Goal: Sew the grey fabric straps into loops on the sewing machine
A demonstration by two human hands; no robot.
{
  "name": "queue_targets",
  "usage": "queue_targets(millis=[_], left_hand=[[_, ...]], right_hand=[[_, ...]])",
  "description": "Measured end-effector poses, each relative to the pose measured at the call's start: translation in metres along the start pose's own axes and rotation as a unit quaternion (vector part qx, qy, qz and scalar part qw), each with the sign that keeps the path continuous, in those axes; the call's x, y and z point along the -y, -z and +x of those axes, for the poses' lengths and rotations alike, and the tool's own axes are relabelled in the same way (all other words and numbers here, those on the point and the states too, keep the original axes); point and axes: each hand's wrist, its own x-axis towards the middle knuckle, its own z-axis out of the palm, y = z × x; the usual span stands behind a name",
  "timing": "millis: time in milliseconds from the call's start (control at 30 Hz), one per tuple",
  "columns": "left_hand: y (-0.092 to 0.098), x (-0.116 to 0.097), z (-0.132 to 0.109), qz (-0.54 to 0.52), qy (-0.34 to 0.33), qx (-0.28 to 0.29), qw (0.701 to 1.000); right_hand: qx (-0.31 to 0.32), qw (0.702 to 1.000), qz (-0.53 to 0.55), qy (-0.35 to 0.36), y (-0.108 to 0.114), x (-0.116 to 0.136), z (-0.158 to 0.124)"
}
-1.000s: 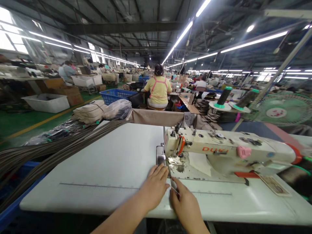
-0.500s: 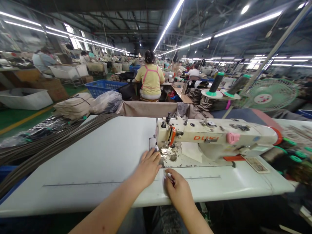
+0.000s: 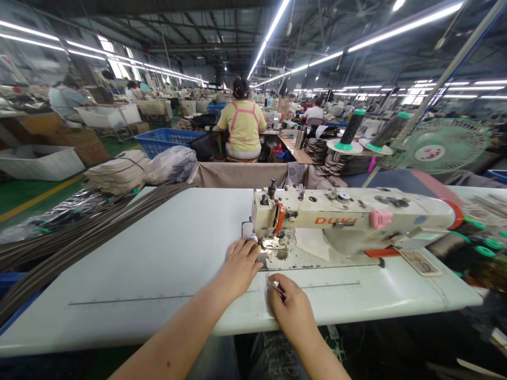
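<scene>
A cream sewing machine (image 3: 348, 214) with orange lettering stands on the pale table (image 3: 158, 248). My left hand (image 3: 241, 264) lies palm down by the needle end of the machine, its fingers a little spread at the edge of the worn metal plate (image 3: 309, 258). Just right of it and nearer the front edge, my right hand (image 3: 289, 303) is curled round a small metal tool (image 3: 278, 288), of which only part shows. The two hands do not touch.
Long dark strips (image 3: 99, 232) hang over the table's left side. A green fan (image 3: 443, 148) and two thread cones (image 3: 352, 129) stand behind the machine. Beyond, a person in a yellow shirt (image 3: 243, 129) sits facing away, near a blue basket (image 3: 170, 141).
The view has shifted slightly. My left fingers are a little more bent at the machine's needle end; my right hand holds nearly the same place.
</scene>
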Motion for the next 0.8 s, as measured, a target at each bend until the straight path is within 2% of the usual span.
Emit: queue_targets(millis=[167,300,533,667,800], left_hand=[[0.005,0.023,0.022,-0.094,-0.004,0.006,0.996],[0.002,0.038,0.046,-0.111,0.007,-0.004,0.994],[-0.008,0.047,0.077,-0.119,-0.028,0.009,0.992],[-0.003,0.048,0.084,-0.113,-0.061,0.017,0.992],[0.004,0.050,0.078,-0.094,-0.070,0.013,0.993]], right_hand=[[-0.023,0.999,0.012,0.029,0.001,-0.001,-0.003],[-0.041,0.998,0.026,0.046,-0.001,-0.002,-0.004],[-0.066,0.996,0.009,0.064,-0.002,0.000,-0.005],[-0.060,0.996,0.005,0.067,-0.001,0.000,-0.006],[-0.056,0.997,0.010,0.061,-0.002,-0.001,-0.007]])
